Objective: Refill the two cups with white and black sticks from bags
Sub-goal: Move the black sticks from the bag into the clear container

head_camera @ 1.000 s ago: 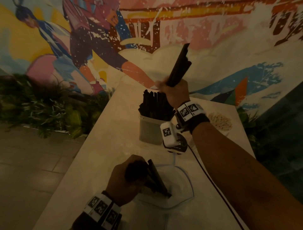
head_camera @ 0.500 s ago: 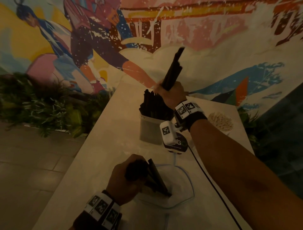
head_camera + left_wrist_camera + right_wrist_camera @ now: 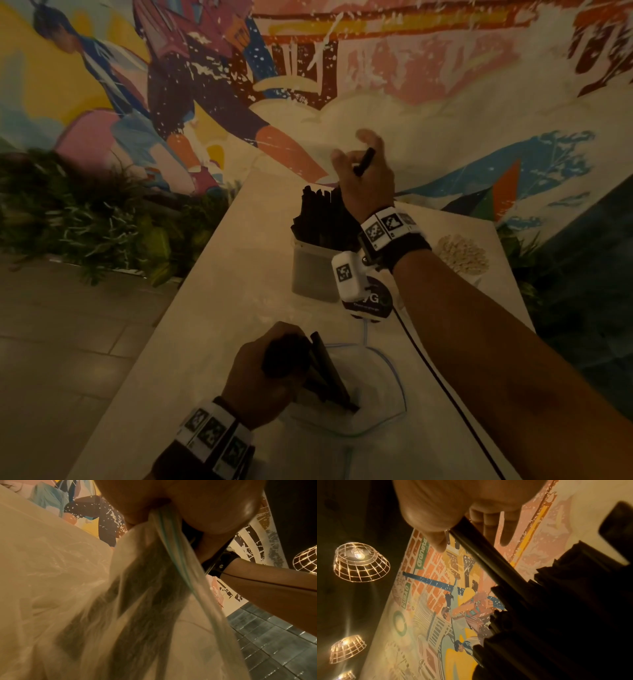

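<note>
A grey cup (image 3: 313, 274) packed with black sticks (image 3: 322, 212) stands mid-table. My right hand (image 3: 352, 147) hovers just above it with fingers spread. One black stick (image 3: 364, 161) still leans in the fork of the thumb; in the right wrist view this stick (image 3: 488, 558) slants down to the bundle in the cup (image 3: 556, 615). Near me, my left hand (image 3: 270, 370) grips the bunched mouth of a clear zip bag (image 3: 376, 404) that has a few black sticks (image 3: 330, 377) in it. The left wrist view shows the bag (image 3: 137, 601) pinched in my fingers. White sticks (image 3: 462, 255) stand far right.
The pale table (image 3: 222, 308) is narrow, and its left edge drops to a tiled floor. Plants (image 3: 102, 219) line the foot of the painted wall beyond it. A thin black cable (image 3: 445, 387) runs along my right forearm over the table.
My right hand has come down over the cup and spread its fingers. The black bundle it held high has dropped among the sticks in the cup. The left hand has stayed put.
</note>
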A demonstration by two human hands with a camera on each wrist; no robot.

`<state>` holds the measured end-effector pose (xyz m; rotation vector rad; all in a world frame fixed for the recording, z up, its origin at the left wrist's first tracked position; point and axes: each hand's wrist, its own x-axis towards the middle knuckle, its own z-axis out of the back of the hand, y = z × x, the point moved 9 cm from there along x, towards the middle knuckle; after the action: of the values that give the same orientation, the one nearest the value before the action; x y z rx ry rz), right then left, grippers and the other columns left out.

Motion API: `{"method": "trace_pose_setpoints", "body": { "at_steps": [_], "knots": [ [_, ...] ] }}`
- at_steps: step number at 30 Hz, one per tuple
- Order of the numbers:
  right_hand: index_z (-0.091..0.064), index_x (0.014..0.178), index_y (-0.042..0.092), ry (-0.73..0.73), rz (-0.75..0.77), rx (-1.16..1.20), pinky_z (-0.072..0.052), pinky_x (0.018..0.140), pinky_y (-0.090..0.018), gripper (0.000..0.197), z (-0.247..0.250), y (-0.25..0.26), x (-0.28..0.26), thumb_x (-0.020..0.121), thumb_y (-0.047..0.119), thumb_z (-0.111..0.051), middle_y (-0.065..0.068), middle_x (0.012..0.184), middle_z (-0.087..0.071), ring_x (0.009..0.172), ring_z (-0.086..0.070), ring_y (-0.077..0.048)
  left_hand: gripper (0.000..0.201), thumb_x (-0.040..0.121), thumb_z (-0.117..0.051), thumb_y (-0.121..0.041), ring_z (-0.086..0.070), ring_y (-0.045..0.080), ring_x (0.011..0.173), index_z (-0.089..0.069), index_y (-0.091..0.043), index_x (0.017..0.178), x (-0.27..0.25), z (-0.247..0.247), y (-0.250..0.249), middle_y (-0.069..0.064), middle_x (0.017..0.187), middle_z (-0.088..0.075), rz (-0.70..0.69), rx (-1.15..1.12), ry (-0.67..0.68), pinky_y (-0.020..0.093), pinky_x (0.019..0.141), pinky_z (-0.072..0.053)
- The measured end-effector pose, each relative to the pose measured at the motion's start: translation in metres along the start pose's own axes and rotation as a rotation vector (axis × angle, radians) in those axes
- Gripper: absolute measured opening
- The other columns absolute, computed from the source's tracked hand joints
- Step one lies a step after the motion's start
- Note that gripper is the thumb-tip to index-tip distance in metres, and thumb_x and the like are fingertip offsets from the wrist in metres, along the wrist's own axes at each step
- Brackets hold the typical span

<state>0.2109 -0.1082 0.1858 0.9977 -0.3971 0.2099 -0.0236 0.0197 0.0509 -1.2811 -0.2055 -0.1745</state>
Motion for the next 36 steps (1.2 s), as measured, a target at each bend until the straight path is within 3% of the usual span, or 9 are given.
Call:
{"method": "trace_pose_setpoints", "body": {
  "at_steps": [4,9,13,16,23,26,29,32,36],
  "knots": [
    [-0.058,0.087,0.018,0.330,-0.097,-0.399,-0.047,0.089,-0.047,0.077,-0.040,-0.028,-0.009,0.078,0.080,-0.013,-0.009,0.088,-0.067,0.087,-0.062,-0.032,0.032,0.067,-0.070,-0.022,-0.066,0.011,0.080,-0.059,-0.037,0.093,0.000,0.000,0.001,-0.014,0.090,-0.066,0.001,0.014,0.006,0.042,0.068,-0.056],
    [-0.049,0.123,0.021,0.040,-0.050,-0.124,-0.045,0.095,-0.044,0.058,-0.007,-0.017,0.003,0.090,0.065,-0.029,-0.003,0.119,-0.062,0.107,-0.058,-0.025,0.026,0.068,-0.067,-0.029,-0.066,0.012,0.079,-0.059,-0.036,0.092,-0.001,0.001,0.000,-0.014,0.089,-0.065,0.003,0.006,0.002,0.043,0.068,-0.055],
    [-0.049,0.122,0.025,0.333,-0.059,-0.418,-0.038,0.096,-0.055,0.074,-0.040,-0.035,-0.004,0.082,0.070,-0.007,-0.008,0.119,-0.060,0.109,-0.056,-0.033,0.026,0.069,-0.068,-0.026,-0.066,0.014,0.079,-0.060,-0.034,0.092,0.000,0.000,0.002,-0.012,0.090,-0.065,-0.004,0.015,0.010,0.045,0.067,-0.055],
    [-0.048,0.125,0.026,0.221,-0.007,-0.452,-0.036,0.099,-0.056,0.066,-0.035,-0.042,-0.002,0.086,0.067,-0.012,-0.004,0.127,-0.057,0.116,-0.053,-0.031,0.025,0.069,-0.067,-0.026,-0.066,0.012,0.079,-0.059,-0.034,0.092,-0.001,0.001,0.001,-0.013,0.090,-0.066,0.008,-0.005,0.010,0.044,0.067,-0.055],
    [-0.022,0.143,0.030,0.581,-0.015,-0.810,-0.010,0.109,-0.066,0.072,-0.061,-0.054,-0.028,0.086,0.073,-0.010,-0.003,0.154,-0.018,0.141,-0.015,-0.035,0.033,0.070,-0.071,-0.021,-0.066,0.008,0.077,-0.057,-0.038,0.095,-0.001,0.001,0.003,-0.015,0.091,-0.066,0.016,0.034,0.000,0.041,0.066,-0.056],
    [-0.035,0.137,0.022,0.278,0.067,-0.499,-0.028,0.107,-0.056,0.065,-0.020,-0.012,-0.023,0.090,0.066,-0.025,-0.005,0.144,-0.039,0.133,-0.036,-0.026,0.027,0.069,-0.067,-0.030,-0.066,0.011,0.079,-0.058,-0.037,0.094,-0.001,0.001,0.001,-0.015,0.092,-0.065,0.001,0.008,0.001,0.043,0.068,-0.056],
    [-0.054,0.123,0.018,0.109,0.053,-0.070,-0.047,0.089,-0.025,0.040,0.043,0.021,-0.053,0.091,0.042,-0.056,0.002,0.119,-0.063,0.107,-0.059,-0.008,0.026,0.069,-0.063,-0.032,-0.065,0.013,0.079,-0.057,-0.038,0.094,0.000,0.000,0.000,-0.014,0.094,-0.063,-0.005,0.006,0.012,0.044,0.068,-0.055],
    [-0.059,0.115,0.016,0.422,-0.071,0.199,-0.053,0.075,-0.017,0.035,0.054,0.023,-0.123,0.082,0.013,-0.071,0.004,0.095,-0.069,0.085,-0.067,-0.006,0.028,0.068,-0.060,-0.036,-0.064,0.017,0.080,-0.054,-0.041,0.095,0.000,-0.003,-0.002,-0.014,0.098,-0.060,-0.003,0.045,0.035,0.046,0.069,-0.055],
    [-0.027,0.143,0.038,0.957,-0.253,-0.028,-0.044,0.095,-0.018,0.098,0.015,-0.022,-0.240,0.065,0.030,-0.086,0.022,0.133,-0.041,0.116,-0.046,0.002,0.033,0.068,-0.061,-0.034,-0.064,0.014,0.081,-0.053,-0.046,0.098,0.001,-0.007,-0.001,-0.015,0.100,-0.060,-0.013,0.054,0.061,0.047,0.069,-0.055]
  ]
}}
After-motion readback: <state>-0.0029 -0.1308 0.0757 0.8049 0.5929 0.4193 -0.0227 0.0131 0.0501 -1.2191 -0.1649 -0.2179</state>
